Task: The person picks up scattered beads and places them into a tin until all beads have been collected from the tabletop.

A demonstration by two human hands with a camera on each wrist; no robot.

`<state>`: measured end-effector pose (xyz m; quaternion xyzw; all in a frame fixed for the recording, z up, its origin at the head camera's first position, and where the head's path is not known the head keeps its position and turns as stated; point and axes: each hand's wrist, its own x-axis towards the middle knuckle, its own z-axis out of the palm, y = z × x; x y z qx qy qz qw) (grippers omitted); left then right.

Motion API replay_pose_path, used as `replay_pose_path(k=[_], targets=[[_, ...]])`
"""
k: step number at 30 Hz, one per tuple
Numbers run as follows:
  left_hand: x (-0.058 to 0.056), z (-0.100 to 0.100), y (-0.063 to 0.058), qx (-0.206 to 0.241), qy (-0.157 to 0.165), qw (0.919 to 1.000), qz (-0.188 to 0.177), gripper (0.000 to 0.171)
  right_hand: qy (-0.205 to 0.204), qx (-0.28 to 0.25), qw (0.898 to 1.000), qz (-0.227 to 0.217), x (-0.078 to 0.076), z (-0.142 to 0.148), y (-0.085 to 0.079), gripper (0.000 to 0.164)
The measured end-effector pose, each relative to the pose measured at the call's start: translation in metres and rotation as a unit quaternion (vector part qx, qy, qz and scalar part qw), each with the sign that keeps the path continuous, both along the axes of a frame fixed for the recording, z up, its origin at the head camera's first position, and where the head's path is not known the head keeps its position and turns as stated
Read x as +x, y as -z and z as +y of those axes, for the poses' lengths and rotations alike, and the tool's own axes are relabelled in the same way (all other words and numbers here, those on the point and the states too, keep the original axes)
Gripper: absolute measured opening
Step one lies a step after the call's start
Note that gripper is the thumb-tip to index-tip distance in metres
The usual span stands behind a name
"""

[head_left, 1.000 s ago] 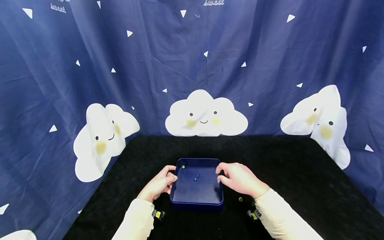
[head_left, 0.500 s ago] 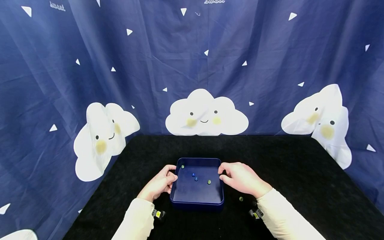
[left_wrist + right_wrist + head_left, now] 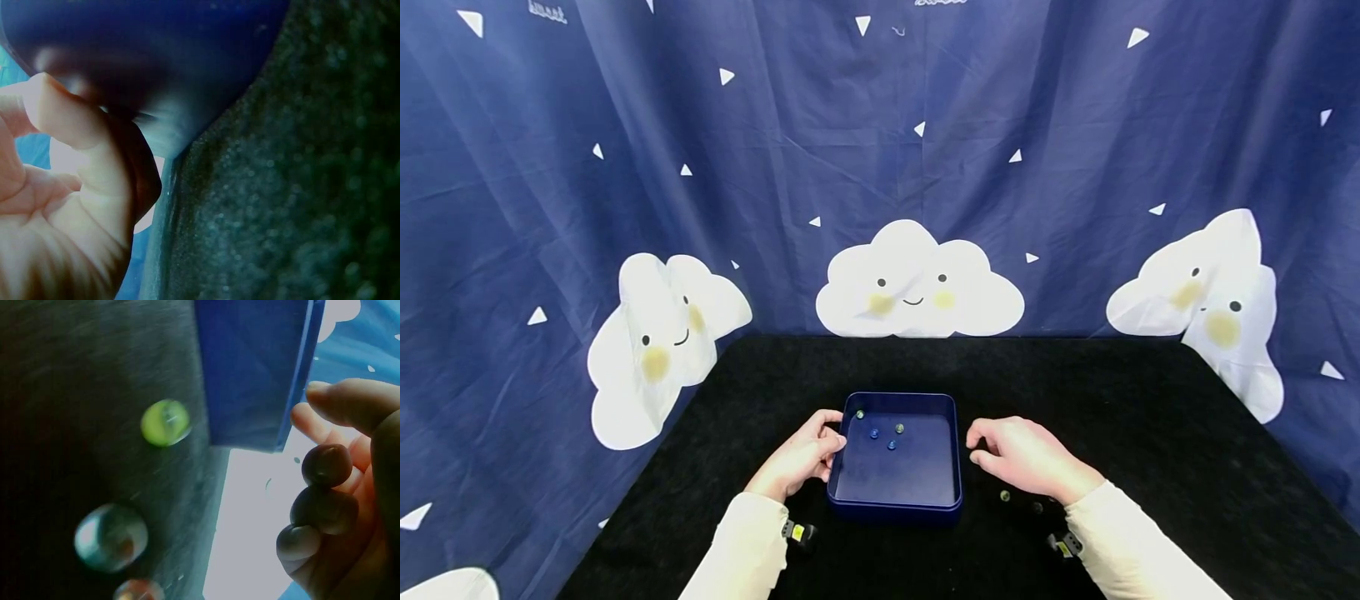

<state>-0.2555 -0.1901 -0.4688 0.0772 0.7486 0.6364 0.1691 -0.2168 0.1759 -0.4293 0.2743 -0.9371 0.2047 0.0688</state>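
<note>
A shallow dark blue square box (image 3: 895,505) sits on the black surface. Inside lie two blue marbles, one farther left (image 3: 874,433) and one nearer the front (image 3: 891,445). Two greenish marbles share the floor, one by the back left corner (image 3: 860,414) and one toward the middle (image 3: 899,428). My left hand (image 3: 801,458) holds the box's left side, its fingers bent against the wall. Just right of the box hovers my right hand (image 3: 1022,454), fingers loosely curled, thumb and index apart, holding nothing. In the right wrist view its fingertips are near the box wall (image 3: 253,375).
Outside the box, right of it, lie a yellow-green marble (image 3: 165,423), a clear marble (image 3: 111,537) and a partly cut-off reddish marble (image 3: 139,589). The black cloth (image 3: 1112,400) runs back to a dark blue curtain (image 3: 917,167) printed with clouds.
A greenish marble left my right fingers and rolled leftward across the box floor. One blue marble shifted left. My right hand withdrew right, off the box. The left hand stays in place.
</note>
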Motion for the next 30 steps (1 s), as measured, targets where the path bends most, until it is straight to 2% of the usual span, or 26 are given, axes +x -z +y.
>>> replay_pose_path(k=[7, 15, 23, 30], targets=[[-0.001, 0.0, 0.0, 0.011, 0.004, 0.9999, -0.005, 0.05, 0.001, 0.026, 0.999, -0.041, 0.012, 0.02, 0.009, 0.013], [0.0, 0.001, -0.001, 0.011, 0.001, 0.9999, -0.007, 0.051, -0.011, 0.044, 0.998, -0.05, 0.018, 0.03, 0.015, 0.015], [0.0, 0.0, 0.0, 0.011, -0.001, 0.9999, -0.008, 0.05, -0.024, 0.063, 0.997, -0.049, 0.019, 0.028, 0.018, 0.022], [-0.001, -0.001, 0.0, 0.005, -0.003, 0.9999, -0.008, 0.049, -0.031, 0.06, 0.996, -0.052, 0.018, 0.025, 0.017, 0.023]])
